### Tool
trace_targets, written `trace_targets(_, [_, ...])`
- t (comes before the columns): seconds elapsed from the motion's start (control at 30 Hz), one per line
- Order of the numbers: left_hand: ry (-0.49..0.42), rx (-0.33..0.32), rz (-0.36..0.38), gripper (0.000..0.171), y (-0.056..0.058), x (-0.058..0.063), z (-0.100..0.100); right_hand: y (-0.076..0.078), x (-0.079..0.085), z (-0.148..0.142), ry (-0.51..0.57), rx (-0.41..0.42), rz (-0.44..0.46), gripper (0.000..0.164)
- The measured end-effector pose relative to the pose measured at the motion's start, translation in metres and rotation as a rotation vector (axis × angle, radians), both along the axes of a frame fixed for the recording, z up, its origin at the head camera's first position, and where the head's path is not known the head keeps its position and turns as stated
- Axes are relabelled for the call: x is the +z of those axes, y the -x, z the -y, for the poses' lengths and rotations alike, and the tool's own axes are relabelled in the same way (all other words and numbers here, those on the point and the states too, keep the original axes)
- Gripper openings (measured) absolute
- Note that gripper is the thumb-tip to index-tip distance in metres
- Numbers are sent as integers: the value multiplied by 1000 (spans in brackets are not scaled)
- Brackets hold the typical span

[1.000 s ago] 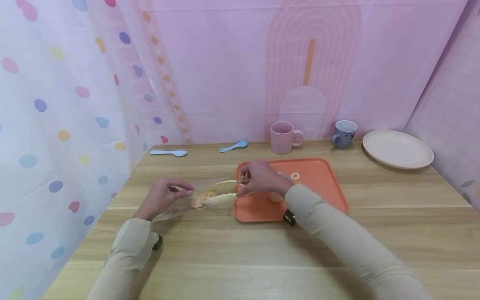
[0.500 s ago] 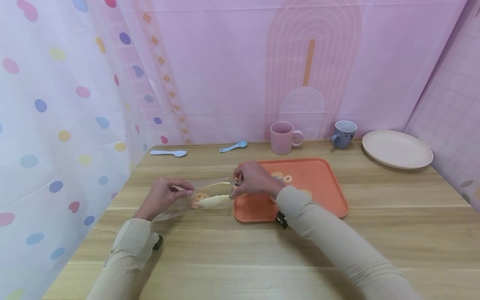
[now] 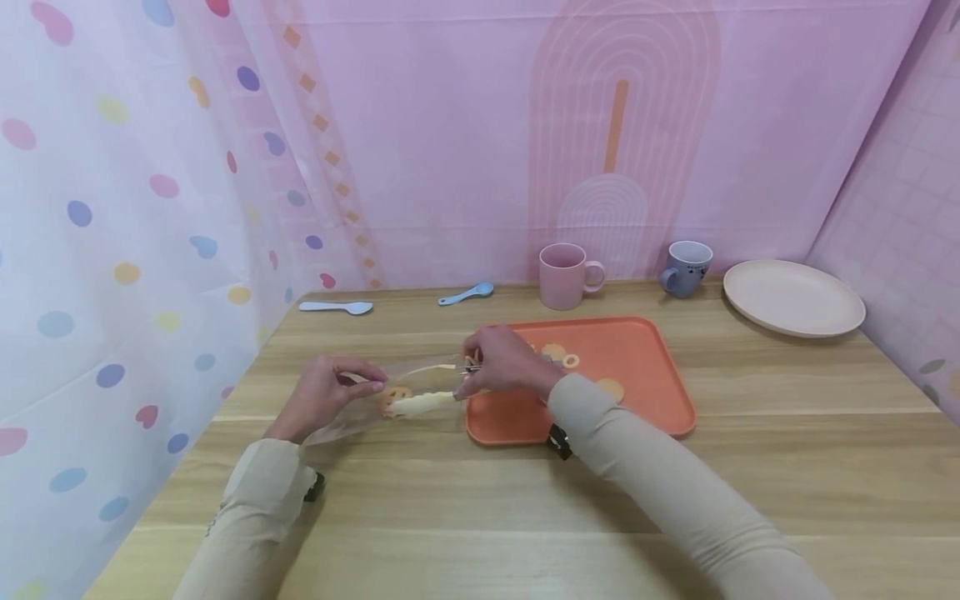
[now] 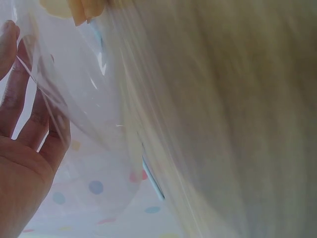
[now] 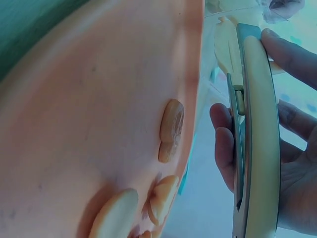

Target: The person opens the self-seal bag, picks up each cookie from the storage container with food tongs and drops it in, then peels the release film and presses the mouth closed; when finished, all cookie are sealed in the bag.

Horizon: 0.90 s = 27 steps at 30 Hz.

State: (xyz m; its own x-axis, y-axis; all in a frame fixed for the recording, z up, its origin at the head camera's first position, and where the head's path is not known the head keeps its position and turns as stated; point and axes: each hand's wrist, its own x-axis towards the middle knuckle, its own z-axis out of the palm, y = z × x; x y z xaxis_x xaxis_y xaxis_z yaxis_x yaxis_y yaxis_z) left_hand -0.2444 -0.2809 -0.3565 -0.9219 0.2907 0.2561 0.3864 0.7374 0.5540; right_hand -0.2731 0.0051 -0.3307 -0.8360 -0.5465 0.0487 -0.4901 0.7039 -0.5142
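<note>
My left hand [image 3: 322, 396] pinches the edge of a clear plastic bag [image 3: 348, 423] at the left of the tray; in the left wrist view the film [image 4: 94, 119] runs past the fingers. My right hand [image 3: 510, 360] grips metal tongs [image 3: 426, 404] with cream-coloured ends and a cream handle strip [image 5: 262, 134]. The ends of the tongs reach into the bag, their two arms spread apart. A brown cookie [image 3: 393, 402] with holes shows through the film at the tip of the nearer arm.
An orange tray [image 3: 645, 400] under my right forearm carries several cookies, among them a ring-shaped one [image 3: 571, 361] and a round pale one [image 3: 611, 388]. Behind stand a pink mug [image 3: 562, 279], a grey-blue mug [image 3: 686, 271], a beige plate [image 3: 793, 296] and two blue spoons [image 3: 467, 293].
My right hand has moved left with the tongs, whose ends sit farther into the bag. The cookie at their tip has shifted slightly left. My left hand has stayed in place.
</note>
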Motion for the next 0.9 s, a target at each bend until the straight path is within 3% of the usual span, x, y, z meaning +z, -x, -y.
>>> trace_targets(0.33, [-10,10,8,11,2,-1,-2,-5,6,-41,59,-8,8,34])
trace_targets(0.67, [-2,19,24,13,2,1,-4,-14,11,-96,-48,-102,-52,39])
trace_targets(0.9, [18,16,27,11,4,0,-5,-18,7,-122,-61,-145,-105,36])
